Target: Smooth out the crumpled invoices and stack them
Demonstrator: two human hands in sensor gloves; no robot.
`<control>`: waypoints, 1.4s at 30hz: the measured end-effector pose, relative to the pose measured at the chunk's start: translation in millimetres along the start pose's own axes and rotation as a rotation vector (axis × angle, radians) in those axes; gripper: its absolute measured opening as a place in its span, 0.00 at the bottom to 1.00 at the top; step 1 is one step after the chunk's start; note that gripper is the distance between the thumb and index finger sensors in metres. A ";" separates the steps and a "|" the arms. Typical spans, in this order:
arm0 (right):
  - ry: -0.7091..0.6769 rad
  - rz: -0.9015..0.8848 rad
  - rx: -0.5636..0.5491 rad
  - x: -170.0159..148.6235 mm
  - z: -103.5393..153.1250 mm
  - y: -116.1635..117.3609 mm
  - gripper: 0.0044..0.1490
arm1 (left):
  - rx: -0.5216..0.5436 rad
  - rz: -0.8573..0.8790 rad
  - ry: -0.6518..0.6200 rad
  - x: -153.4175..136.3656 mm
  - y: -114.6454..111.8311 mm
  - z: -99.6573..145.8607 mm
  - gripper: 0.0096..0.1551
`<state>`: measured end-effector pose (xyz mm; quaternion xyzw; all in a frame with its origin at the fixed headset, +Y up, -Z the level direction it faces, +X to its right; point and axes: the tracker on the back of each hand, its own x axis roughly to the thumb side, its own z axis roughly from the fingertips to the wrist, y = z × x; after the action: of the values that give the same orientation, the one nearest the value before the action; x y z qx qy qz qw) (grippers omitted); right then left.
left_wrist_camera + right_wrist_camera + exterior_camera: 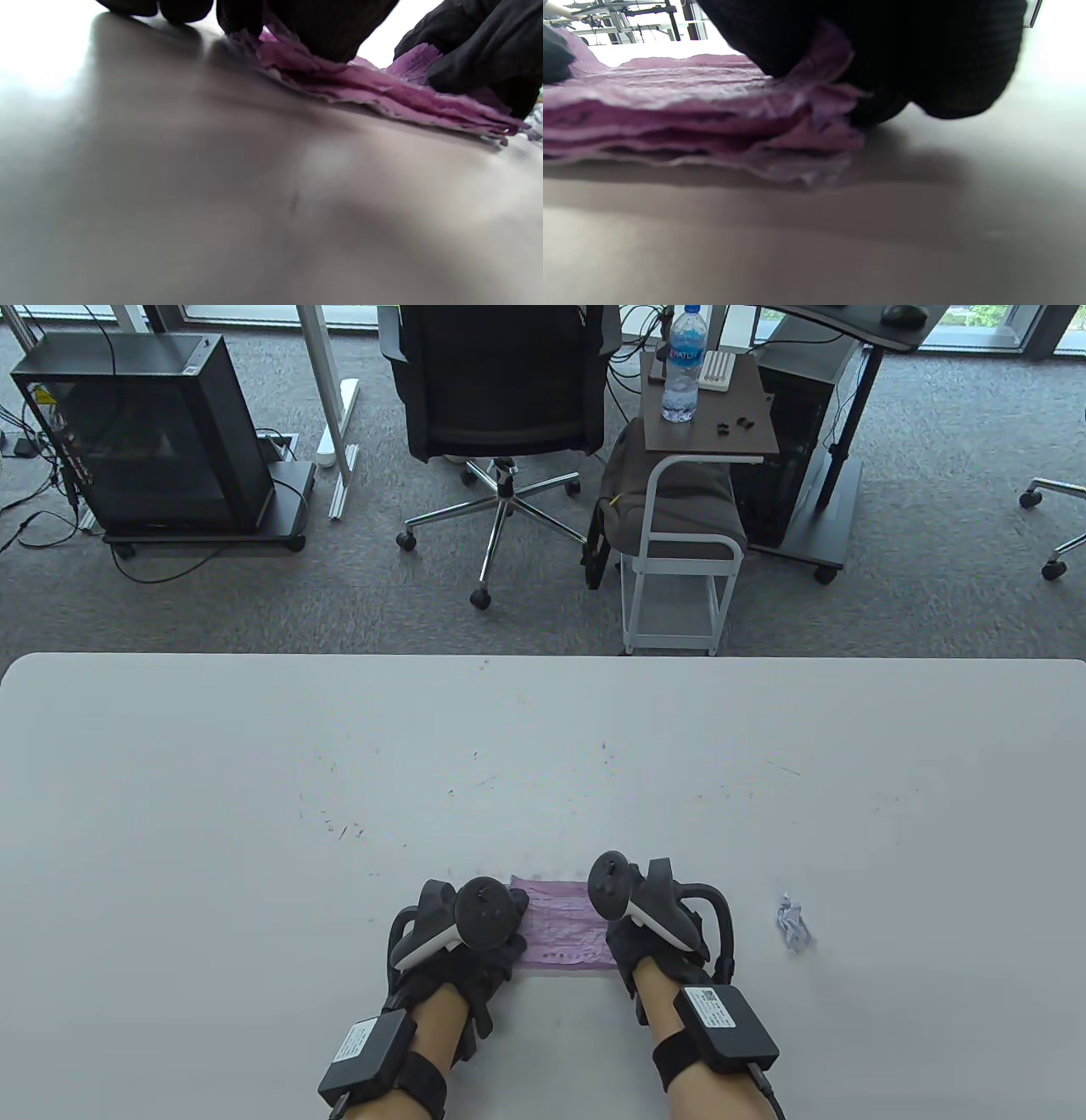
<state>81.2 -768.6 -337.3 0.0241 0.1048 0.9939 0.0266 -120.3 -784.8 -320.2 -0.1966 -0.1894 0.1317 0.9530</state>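
Observation:
A stack of pink invoices (560,929) lies flat on the white table (254,814) near its front edge. My left hand (475,937) presses on the stack's left end; my right hand (636,929) presses on its right end. In the left wrist view the pink stack (382,93) shows several wrinkled layers under dark gloved fingers (331,29). In the right wrist view the stack (691,114) lies under my right fingers (925,63), its edges ragged. A crumpled white invoice (792,923) lies on the table to the right of my right hand.
Beyond the table's far edge stand an office chair (501,390), a small cart with a water bottle (683,364) and a black computer case (153,432).

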 end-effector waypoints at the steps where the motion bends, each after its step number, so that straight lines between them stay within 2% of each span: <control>1: -0.002 0.012 -0.010 0.9 0.2 0.3 0.35 | -0.007 -0.004 0.004 -0.1 -1.0 -0.1 0.34; 4: 0.023 0.081 -0.014 3.3 1.6 3.0 0.37 | -0.019 -0.015 0.044 -3.2 -4.0 0.0 0.34; 8: 0.104 0.146 -0.040 2.9 5.5 1.7 0.38 | -0.073 0.060 0.101 -15.3 -10.3 3.1 0.35; 11: 0.110 0.271 -0.040 0.0 7.2 -3.1 0.44 | -0.077 0.100 0.097 -18.5 -11.8 3.9 0.35; 14: 0.129 0.394 -0.089 -13.9 8.5 -14.0 0.46 | -0.079 0.113 0.086 -20.1 -12.5 4.6 0.35; 17: 0.198 0.411 -0.134 -42.3 10.4 -25.4 0.48 | -0.070 0.152 0.073 -23.7 -11.1 6.4 0.36; 20: 0.293 0.345 -0.073 -73.1 12.8 -25.3 0.51 | -0.038 0.179 0.061 -25.7 -7.8 8.8 0.38; 22: 0.372 0.281 0.021 -99.3 15.8 -15.4 0.51 | 0.042 0.162 0.054 -26.9 -1.7 12.0 0.40; 23: 0.391 0.258 0.062 -105.4 17.2 -11.6 0.51 | 0.026 0.162 0.051 -26.9 -0.7 12.6 0.41; 26: 0.414 0.144 0.120 -119.2 21.2 4.4 0.44 | 0.029 0.123 0.050 -23.1 2.6 17.4 0.43; 28: 0.382 0.193 0.048 -118.0 24.6 4.6 0.38 | 0.036 0.078 0.047 -18.5 5.9 21.7 0.44; 30: 0.350 0.262 0.085 -114.0 28.4 1.3 0.35 | 0.050 0.034 0.044 -12.7 10.3 27.9 0.45; 34: 0.300 0.193 0.104 -104.5 40.0 -6.5 0.37 | 0.076 -0.101 0.032 3.5 17.7 47.7 0.45; 42: 0.174 0.062 -0.076 -79.6 87.4 -49.1 0.36 | 0.114 -0.190 -0.030 40.0 24.6 99.4 0.49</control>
<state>167.5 -707.2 -265.5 -0.0603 0.0679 0.9958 -0.0125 -129.9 -717.6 -233.7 -0.1213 -0.2138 0.0545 0.9678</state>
